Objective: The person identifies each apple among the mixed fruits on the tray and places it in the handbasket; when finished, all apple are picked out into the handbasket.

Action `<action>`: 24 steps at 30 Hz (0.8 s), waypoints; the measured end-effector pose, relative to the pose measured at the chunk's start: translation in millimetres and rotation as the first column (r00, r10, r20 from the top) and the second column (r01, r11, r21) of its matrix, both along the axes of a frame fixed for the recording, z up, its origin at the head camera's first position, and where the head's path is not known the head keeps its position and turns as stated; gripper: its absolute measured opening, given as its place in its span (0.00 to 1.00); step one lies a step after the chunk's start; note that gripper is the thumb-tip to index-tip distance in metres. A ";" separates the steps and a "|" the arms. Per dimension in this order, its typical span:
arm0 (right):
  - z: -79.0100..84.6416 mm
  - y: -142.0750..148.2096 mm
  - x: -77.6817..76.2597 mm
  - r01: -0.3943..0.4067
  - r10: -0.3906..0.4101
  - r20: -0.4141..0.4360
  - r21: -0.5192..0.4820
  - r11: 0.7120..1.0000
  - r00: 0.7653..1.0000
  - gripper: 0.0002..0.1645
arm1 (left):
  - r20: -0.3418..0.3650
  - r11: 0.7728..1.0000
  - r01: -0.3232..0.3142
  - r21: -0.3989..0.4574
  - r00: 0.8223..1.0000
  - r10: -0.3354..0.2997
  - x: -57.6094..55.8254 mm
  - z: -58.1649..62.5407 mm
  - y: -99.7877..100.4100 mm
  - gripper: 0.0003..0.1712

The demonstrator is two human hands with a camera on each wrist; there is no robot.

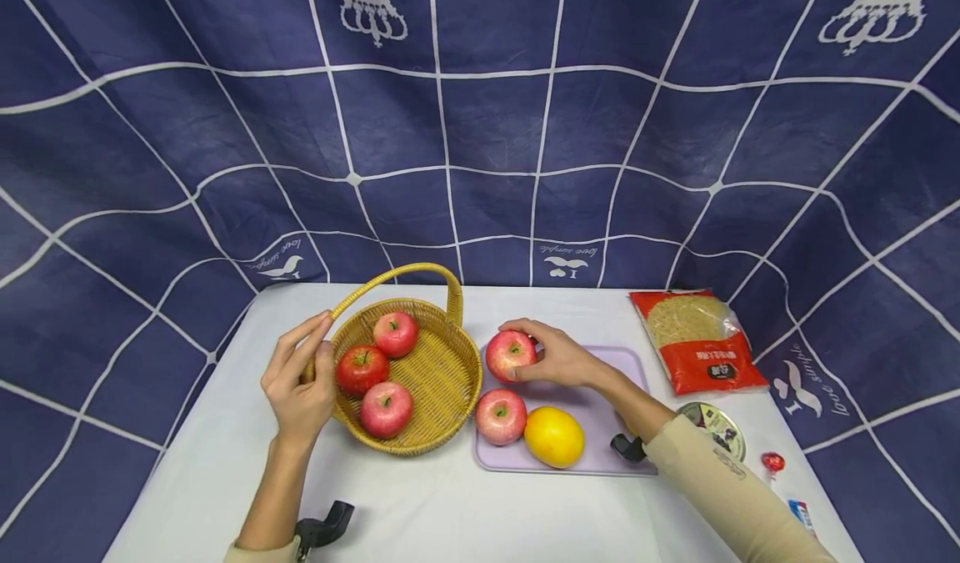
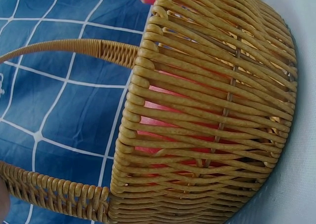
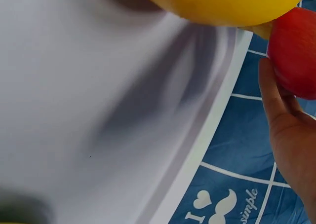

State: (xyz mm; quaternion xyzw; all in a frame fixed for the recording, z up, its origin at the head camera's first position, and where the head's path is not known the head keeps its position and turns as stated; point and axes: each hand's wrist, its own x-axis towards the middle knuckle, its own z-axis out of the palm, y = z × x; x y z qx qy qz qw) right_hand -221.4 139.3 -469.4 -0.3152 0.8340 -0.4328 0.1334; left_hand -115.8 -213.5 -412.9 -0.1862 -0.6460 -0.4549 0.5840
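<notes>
My left hand [image 1: 300, 379] grips the left side of the arched handle [image 1: 397, 271] of a round wicker basket [image 1: 442, 388]. Three red apples, one of them darker [image 1: 362, 369], sit in the left part of the basket. In the left wrist view, red shows through the woven wall [image 2: 207, 100]. My right hand [image 1: 558, 356] holds another apple [image 1: 508, 354] with fingers and thumb around it, over the back left corner of a lilac tray [image 1: 615, 454]. In front of it on the tray lie one more apple [image 1: 501, 417] and a yellow, lemon-like fruit [image 1: 555, 438].
At the back right lies a red bag of pale, grainy or noodle-like food [image 1: 697, 342]. A round tin [image 1: 712, 429] is partly behind my right sleeve. Near the right edge are a red wrapped candy [image 1: 772, 461] and a small blue-and-white packet [image 1: 801, 513]. A blue checked curtain [image 1: 495, 121] hangs behind the white table.
</notes>
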 end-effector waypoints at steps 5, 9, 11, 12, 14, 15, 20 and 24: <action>4.6 -2.3 3.7 -0.013 0.016 0.041 -0.063 0.998 0.999 0.40 | 0.001 1.000 0.001 -0.005 1.000 -0.001 -1.1 -0.5 -0.2 0.11; 6.5 -5.6 5.1 -0.038 0.044 0.054 -0.093 0.995 0.998 0.41 | 0.000 1.000 -0.004 -0.005 1.000 0.004 -0.6 -0.8 -1.4 0.11; 8.4 -7.1 6.4 -0.043 0.050 0.060 -0.101 0.994 0.997 0.41 | -0.004 1.000 -0.002 -0.002 1.000 0.002 -0.8 -0.5 -1.2 0.11; 9.5 -7.9 7.3 -0.045 0.052 0.065 -0.102 0.994 0.997 0.41 | -0.006 1.000 -0.001 -0.001 1.000 0.001 -0.8 -0.3 -0.9 0.11; 11.5 -9.8 9.3 -0.050 0.058 0.077 -0.101 0.994 0.995 0.40 | -0.012 1.000 0.000 0.002 1.000 0.000 -0.8 0.2 -0.4 0.11; 12.4 -10.8 10.4 -0.053 0.061 0.081 -0.098 0.994 0.995 0.40 | -0.014 1.000 0.001 0.003 1.000 -0.001 -0.8 0.4 -0.1 0.11; 16.6 -16.4 15.3 -0.078 0.086 0.096 -0.086 0.993 0.992 0.39 | -0.013 1.000 0.000 0.004 1.000 0.000 -0.1 1.7 0.9 0.11; 18.4 -20.5 18.2 -0.094 0.100 0.094 -0.067 0.993 0.991 0.39 | -0.012 1.000 0.001 0.002 1.000 -0.001 0.5 2.0 1.0 0.11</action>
